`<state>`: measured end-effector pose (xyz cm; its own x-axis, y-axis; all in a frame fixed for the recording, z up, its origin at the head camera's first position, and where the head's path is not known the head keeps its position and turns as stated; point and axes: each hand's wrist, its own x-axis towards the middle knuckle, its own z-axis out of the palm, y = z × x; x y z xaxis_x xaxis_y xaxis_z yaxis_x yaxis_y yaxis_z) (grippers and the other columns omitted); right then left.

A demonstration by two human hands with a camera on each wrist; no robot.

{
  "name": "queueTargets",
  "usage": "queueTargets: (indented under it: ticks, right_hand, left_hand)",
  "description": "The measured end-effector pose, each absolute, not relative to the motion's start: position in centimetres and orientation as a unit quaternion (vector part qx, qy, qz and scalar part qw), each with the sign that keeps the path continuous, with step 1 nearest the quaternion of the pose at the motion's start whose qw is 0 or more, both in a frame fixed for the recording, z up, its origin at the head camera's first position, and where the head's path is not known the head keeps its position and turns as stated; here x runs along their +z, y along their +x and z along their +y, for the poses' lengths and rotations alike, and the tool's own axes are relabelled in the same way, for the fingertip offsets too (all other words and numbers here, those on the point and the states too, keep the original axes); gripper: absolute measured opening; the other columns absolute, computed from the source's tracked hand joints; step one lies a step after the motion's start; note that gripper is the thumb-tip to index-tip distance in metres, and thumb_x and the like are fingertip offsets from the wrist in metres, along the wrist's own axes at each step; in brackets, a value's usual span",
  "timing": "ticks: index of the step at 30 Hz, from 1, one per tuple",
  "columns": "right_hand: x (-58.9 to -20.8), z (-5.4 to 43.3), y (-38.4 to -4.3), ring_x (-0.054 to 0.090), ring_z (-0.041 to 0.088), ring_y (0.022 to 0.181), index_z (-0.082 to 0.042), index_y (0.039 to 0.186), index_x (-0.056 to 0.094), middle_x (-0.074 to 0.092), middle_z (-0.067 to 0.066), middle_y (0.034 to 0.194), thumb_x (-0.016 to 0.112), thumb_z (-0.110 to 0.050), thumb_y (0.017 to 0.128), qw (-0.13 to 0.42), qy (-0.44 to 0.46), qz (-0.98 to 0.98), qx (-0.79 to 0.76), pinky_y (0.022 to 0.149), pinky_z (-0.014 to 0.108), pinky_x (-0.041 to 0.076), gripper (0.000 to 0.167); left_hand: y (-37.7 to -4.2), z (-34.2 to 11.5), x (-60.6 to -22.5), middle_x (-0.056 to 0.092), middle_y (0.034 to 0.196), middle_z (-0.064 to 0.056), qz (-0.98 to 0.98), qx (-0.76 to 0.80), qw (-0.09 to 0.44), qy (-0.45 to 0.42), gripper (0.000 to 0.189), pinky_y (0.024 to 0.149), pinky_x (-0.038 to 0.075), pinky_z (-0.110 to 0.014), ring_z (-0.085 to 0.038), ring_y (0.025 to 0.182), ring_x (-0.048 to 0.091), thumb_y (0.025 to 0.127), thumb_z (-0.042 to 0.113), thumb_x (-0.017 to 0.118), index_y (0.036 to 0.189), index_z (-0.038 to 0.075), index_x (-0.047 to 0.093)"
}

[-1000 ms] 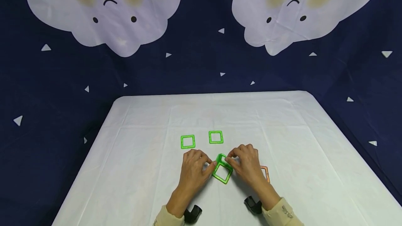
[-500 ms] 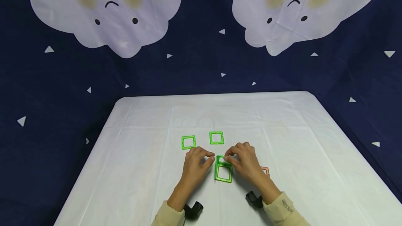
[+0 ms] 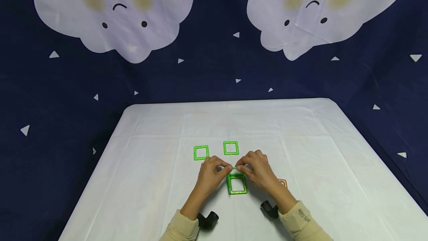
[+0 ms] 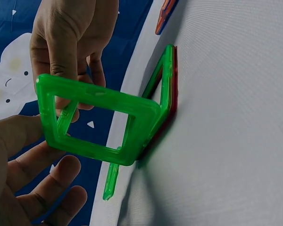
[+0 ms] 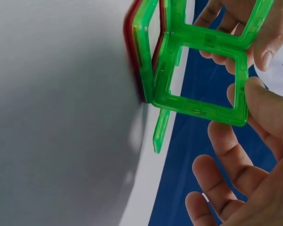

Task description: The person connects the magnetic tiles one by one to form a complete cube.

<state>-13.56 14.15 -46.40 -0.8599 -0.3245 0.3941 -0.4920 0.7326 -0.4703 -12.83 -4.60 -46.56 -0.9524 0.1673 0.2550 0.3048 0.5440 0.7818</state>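
Observation:
A small structure of green magnetic tiles stands in front of me, its lying tile (image 3: 237, 192) facing me in the head view. In the left wrist view, a red layer shows under that lying tile, and a green upright tile (image 4: 99, 96) rises beside it. My left hand (image 3: 210, 174) pinches this upright tile at its top edge. My right hand (image 3: 258, 168) pinches the free edge of the other upright tile (image 5: 203, 110), at the far side of the structure. Both hands' fingertips nearly meet at the corner where the uprights join.
Two loose green square tiles, one on the left (image 3: 201, 153) and one farther right (image 3: 231, 148), lie flat beyond the hands on the white table (image 3: 160, 181). An orange tile (image 3: 284, 182) is partly hidden behind my right wrist. Black devices (image 3: 208, 221) sit at both wrists.
The structure has turned from a slant to lie square with the table. My left hand released it, then moved right to the upright tile's top. My right hand shifted slightly left.

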Motion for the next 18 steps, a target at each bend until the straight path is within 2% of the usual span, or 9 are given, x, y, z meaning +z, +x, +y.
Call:
queueTargets:
  ticks: [5,11,18]
  right_hand:
    - [-46.2,14.2,-13.6,0.044,0.012,0.081,-0.022,0.082,0.072,0.058,-0.006,0.081,0.07,-0.029,0.081,0.122,0.221,-0.921,0.297,0.073,0.03,0.028,0.007]
    - [-45.8,14.3,-13.7,0.044,0.011,0.083,-0.021,0.086,0.072,0.059,-0.006,0.083,0.072,-0.027,0.08,0.105,0.215,-0.923,0.303,0.075,0.031,0.028,0.009]
    - [-44.2,14.5,-15.0,0.048,0.016,0.085,-0.017,0.09,0.071,0.062,0.0,0.083,0.075,-0.027,0.078,0.123,0.212,-0.923,0.298,0.075,0.034,0.031,0.016]
  left_hand:
    - [-12.8,-4.5,-46.6,0.066,0.081,0.004,-0.878,-0.455,0.075,-0.13,0.01,0.085,0.04,-0.038,-0.016,0.083,0.055,0.082,0.025,0.07,0.08,0.016,0.076]
    - [-12.7,-4.5,-46.7,0.066,0.079,0.004,-0.879,-0.454,0.077,-0.121,0.01,0.086,0.039,-0.039,-0.014,0.082,0.054,0.082,0.024,0.07,0.077,0.016,0.075]
    - [-12.7,-4.5,-46.8,0.065,0.076,0.004,-0.88,-0.452,0.091,-0.114,0.01,0.079,0.038,-0.034,-0.011,0.077,0.052,0.08,0.022,0.071,0.073,0.015,0.072]
